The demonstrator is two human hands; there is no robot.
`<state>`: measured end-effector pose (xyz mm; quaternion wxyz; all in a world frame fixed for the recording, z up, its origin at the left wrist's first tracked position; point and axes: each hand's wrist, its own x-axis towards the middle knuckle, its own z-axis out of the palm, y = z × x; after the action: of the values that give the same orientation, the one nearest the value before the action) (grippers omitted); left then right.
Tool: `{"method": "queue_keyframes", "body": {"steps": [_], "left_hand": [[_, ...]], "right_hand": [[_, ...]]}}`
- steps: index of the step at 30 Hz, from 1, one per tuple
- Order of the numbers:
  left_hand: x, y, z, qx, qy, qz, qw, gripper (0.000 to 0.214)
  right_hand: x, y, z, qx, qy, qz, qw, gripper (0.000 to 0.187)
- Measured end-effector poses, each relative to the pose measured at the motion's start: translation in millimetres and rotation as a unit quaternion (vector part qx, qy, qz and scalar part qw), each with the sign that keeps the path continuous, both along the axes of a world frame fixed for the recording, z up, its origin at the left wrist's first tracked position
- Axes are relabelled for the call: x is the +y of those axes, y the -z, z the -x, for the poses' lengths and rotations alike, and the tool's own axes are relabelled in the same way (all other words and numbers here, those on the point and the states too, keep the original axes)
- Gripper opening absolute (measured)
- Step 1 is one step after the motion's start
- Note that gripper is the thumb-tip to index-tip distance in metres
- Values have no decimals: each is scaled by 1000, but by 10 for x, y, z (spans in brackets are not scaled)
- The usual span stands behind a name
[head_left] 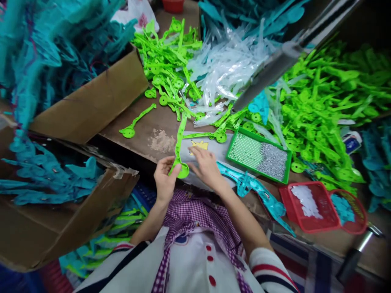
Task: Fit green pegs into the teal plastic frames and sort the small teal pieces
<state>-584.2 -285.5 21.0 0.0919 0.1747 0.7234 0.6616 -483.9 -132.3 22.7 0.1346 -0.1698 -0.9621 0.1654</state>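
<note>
My left hand (166, 177) pinches the round end of a lime-green plastic part (180, 142), whose long narrow arm points away from me. My right hand (207, 166) lies just to the right of it, fingers stretched out over a grey mat with a yellow cartoon print (199, 145); I see nothing in its grasp. Beyond that hand another lime-green part (214, 135) lies across the mat. Right of my right hand sits a long turquoise plastic piece (259, 189), partly covered by my wrist. A green tray (232, 154) beside it holds small pale-green and silver pieces.
Heaps of lime-green parts (324, 106) and clear strips (226, 61) cover the back. A grey pole (269, 71) slants over the table. Cardboard boxes (94, 97) with turquoise parts stand left. Right are a red basket (331, 215) and a hammer (359, 248).
</note>
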Motion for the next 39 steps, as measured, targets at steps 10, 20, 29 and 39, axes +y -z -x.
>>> {"method": "queue_keyframes", "body": {"steps": [10, 20, 29, 39], "left_hand": [[30, -352, 250, 19, -75, -88, 993, 30], [289, -119, 36, 78, 36, -51, 995, 22], [531, 146, -44, 166, 162, 277, 932, 30], [14, -190, -278, 149, 174, 362, 904, 20]], "right_hand": [[-92, -84, 399, -23, -38, 57, 997, 31], [-154, 147, -1339, 251, 353, 98, 896, 32], [-300, 608, -1256, 66, 208, -8, 976, 23], [-313, 608, -1255, 53, 223, -108, 967, 20]]}}
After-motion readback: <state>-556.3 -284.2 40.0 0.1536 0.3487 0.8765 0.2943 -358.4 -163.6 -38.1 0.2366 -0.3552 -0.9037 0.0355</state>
